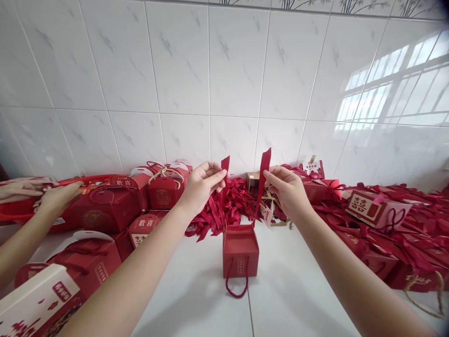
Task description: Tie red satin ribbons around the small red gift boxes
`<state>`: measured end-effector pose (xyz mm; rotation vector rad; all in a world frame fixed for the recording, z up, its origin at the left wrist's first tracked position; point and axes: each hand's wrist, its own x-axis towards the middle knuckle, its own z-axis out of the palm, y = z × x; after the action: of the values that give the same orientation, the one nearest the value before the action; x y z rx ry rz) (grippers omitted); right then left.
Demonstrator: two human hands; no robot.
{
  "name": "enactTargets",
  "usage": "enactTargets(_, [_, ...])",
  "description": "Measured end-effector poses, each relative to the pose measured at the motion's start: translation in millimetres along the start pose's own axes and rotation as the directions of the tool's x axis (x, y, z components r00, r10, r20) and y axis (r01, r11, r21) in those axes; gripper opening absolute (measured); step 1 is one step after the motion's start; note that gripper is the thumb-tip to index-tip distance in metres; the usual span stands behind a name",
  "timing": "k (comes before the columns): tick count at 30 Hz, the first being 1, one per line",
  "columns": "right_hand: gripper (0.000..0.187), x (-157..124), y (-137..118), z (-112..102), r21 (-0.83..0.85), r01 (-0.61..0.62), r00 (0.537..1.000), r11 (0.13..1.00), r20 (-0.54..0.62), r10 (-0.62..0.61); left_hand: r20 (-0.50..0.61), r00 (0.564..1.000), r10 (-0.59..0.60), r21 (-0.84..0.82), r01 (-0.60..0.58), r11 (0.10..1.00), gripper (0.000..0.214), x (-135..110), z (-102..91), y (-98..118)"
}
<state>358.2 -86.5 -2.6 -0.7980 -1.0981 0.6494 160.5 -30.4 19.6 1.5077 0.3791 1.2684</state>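
The small red box (240, 248) looks like smooth, matt card. Its dark red cord handle (237, 296) looks soft, like cloth string. The flat red ribbon (264, 171) looks like smooth cloth; the heap of thin red ribbons (238, 203) is cloth with a little shine. The tan twisted rope handle (164, 172) looks rough. The white wall tiles (182, 70) are smooth and very glossy. The flat white worktop (196, 285) is smooth.

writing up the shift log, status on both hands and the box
Left hand and right hand each pinching red ribbon, raised. Red box upright below, on white surface. Ribbon pile behind; nothing seen blocking box.
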Motion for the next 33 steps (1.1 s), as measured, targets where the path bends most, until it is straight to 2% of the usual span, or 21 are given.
enactTargets(5, [0.023,-0.3,-4.5,0.3,0.0,-0.013,1.0,1.0,0.004,0.013,0.01,0.998,0.069,0.067,-0.069,0.995,0.031,-2.7,2.6,-5.2])
enactTargets(10, [0.024,2.4,-5.2,-3.2,0.008,0.014,1.0,1.0,0.01,-0.014,-0.041,0.998,0.038,0.064,-0.035,0.997,0.014,-1.0,2.9,-6.1])
enactTargets(13, [0.024,3.3,-5.4,-4.9,0.004,0.02,0.999,1.0,0.029,-0.02,-0.053,0.998,0.035,0.034,-0.033,0.999,0.011,0.1,3.5,-4.5])
enactTargets(19, [0.024,2.4,-6.8,-5.9,-0.001,0.013,0.999,1.0,0.047,-0.013,0.068,0.995,-0.074,-0.007,0.075,0.997,0.029,2.6,1.6,-0.8])
enactTargets(22, [0.024,0.8,-7.5,-6.8,-0.02,0.017,0.999,1.0,0.052,-0.016,0.122,0.979,-0.162,0.175,0.14,0.975,0.036,3.5,-3.6,8.0])
enactTargets(24, [0.024,-0.3,-8.1,-7.6,-0.032,0.015,0.999,0.999,0.051,-0.014,0.135,0.968,-0.21,0.421,0.136,0.897,0.041,3.5,-7.1,16.9])
enactTargets(27, [0.024,-0.8,-8.7,-8.4,-0.033,0.013,0.999,0.999,0.034,-0.012,0.1,0.975,-0.201,0.734,0.064,0.677,0.037,4.3,-9.0,29.5])
enactTargets(30, [0.023,-0.5,-8.6,-8.1,-0.015,0.021,1.0,1.0,0.019,-0.021,0.054,0.996,-0.065,0.836,-0.01,0.549,0.028,7.0,-7.2,36.1])
enactTargets(33, [0.023,-0.5,-7.9,-7.4,0.01,0.038,0.999,0.999,0.027,-0.039,0.031,0.997,0.073,0.901,-0.059,0.43,0.015,9.3,-6.3,38.9])
